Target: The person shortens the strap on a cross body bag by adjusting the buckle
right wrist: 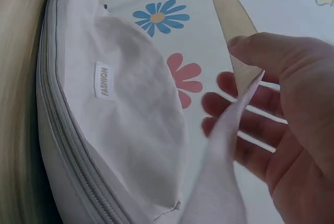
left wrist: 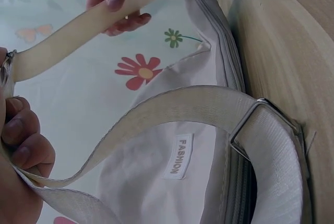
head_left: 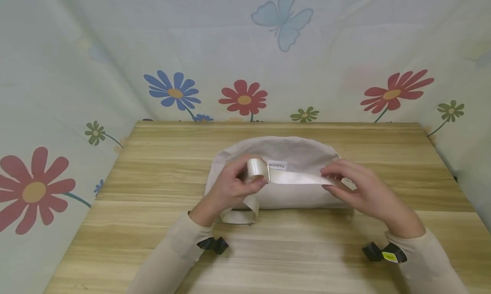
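Observation:
A pale beige bag with a white FASHION label lies on the wooden table, under both hands. Its light strap stretches between them. On the left, my left hand grips the strap where it loops beside a metal slider. My right hand pinches the strap between thumb and fingers near the bag's right end, as the right wrist view also shows. A lower strap loop runs through a metal buckle in front of the bag. The left palm's inside is hidden in the head view.
The wooden table reaches back to a pale curtain printed with flowers and a butterfly. A zipper runs along the bag's edge. Black devices sit on the left wrist and right wrist.

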Motion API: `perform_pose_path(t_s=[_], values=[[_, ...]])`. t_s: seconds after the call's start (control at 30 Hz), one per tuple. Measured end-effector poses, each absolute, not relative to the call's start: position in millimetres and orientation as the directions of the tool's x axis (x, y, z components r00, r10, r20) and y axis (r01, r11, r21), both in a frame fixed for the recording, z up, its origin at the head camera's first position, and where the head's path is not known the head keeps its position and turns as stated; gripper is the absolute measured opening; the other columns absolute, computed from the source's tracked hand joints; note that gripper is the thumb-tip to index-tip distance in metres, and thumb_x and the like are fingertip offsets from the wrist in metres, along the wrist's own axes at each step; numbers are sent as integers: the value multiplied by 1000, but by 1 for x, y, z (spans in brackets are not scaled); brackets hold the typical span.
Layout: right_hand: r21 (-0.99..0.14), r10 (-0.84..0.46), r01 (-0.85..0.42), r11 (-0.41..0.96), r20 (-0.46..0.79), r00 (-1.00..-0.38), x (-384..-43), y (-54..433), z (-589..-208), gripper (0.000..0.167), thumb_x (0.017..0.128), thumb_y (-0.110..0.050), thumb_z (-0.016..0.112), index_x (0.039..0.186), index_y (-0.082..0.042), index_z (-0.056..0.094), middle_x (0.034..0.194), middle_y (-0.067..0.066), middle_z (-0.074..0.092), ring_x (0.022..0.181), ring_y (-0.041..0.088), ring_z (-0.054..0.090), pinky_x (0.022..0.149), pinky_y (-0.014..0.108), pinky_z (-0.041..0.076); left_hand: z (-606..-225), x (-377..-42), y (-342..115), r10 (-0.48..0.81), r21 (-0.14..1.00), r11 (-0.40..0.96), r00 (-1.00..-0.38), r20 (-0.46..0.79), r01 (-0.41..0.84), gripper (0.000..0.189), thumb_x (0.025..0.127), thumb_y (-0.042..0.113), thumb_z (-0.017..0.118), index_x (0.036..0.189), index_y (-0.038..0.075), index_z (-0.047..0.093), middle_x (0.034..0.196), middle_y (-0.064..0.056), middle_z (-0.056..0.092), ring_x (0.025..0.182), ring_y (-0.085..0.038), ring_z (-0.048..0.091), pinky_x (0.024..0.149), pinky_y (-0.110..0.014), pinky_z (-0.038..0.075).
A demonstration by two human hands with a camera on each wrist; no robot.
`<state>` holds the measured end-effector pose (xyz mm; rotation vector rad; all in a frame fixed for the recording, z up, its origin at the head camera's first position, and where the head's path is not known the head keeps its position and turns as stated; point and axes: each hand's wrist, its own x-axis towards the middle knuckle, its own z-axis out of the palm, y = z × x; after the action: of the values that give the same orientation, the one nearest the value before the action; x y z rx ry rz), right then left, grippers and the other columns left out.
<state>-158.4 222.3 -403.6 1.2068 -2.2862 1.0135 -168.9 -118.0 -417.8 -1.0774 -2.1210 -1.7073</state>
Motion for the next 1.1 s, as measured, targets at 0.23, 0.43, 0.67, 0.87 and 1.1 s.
perform_pose_path(t_s=[0.23,0.43,0.67,0.87,1.1], values=[[-480,-619,-777,407,481,-621,-158,219,-404,51,84,3,87,130,-12,70,111,-5,73,91,4,66,86,14,53,-418,-169,-117,394,757,53,-710,584,651,31,83,-10,76,112,-5,65,92,-20,67,84,-9,58,71,-26,51],[-500,-655,-781,375,453,-605,-158,203,-405,50,87,-1,86,133,-9,68,114,-3,70,93,5,65,88,18,53,-419,-170,-114,400,750,31,-696,597,661,33,81,-11,78,112,-5,66,92,-19,67,85,-12,58,74,-27,51],[-498,-656,-785,369,458,-599,-159,179,-405,43,91,-10,87,131,-10,71,115,-3,74,97,8,64,87,28,56,-421,-170,-110,422,743,30,-682,597,669,38,81,-10,80,115,-2,66,97,-18,67,88,-13,60,78,-26,53],[-469,-632,-786,402,479,-609,-158,166,-407,42,93,-24,87,131,-14,72,116,-4,73,96,7,62,87,22,49,-421,-169,-111,429,739,36,-678,596,672,38,83,-11,79,117,-2,65,99,-18,67,89,-13,60,79,-27,54],[-461,-617,-816,349,542,-570,-159,159,-414,35,105,-37,72,128,-11,72,103,-4,66,85,4,52,76,17,43,-421,-170,-113,468,765,21,-683,561,643,46,87,-10,78,127,-4,56,95,-20,72,86,-9,63,75,-27,55]])
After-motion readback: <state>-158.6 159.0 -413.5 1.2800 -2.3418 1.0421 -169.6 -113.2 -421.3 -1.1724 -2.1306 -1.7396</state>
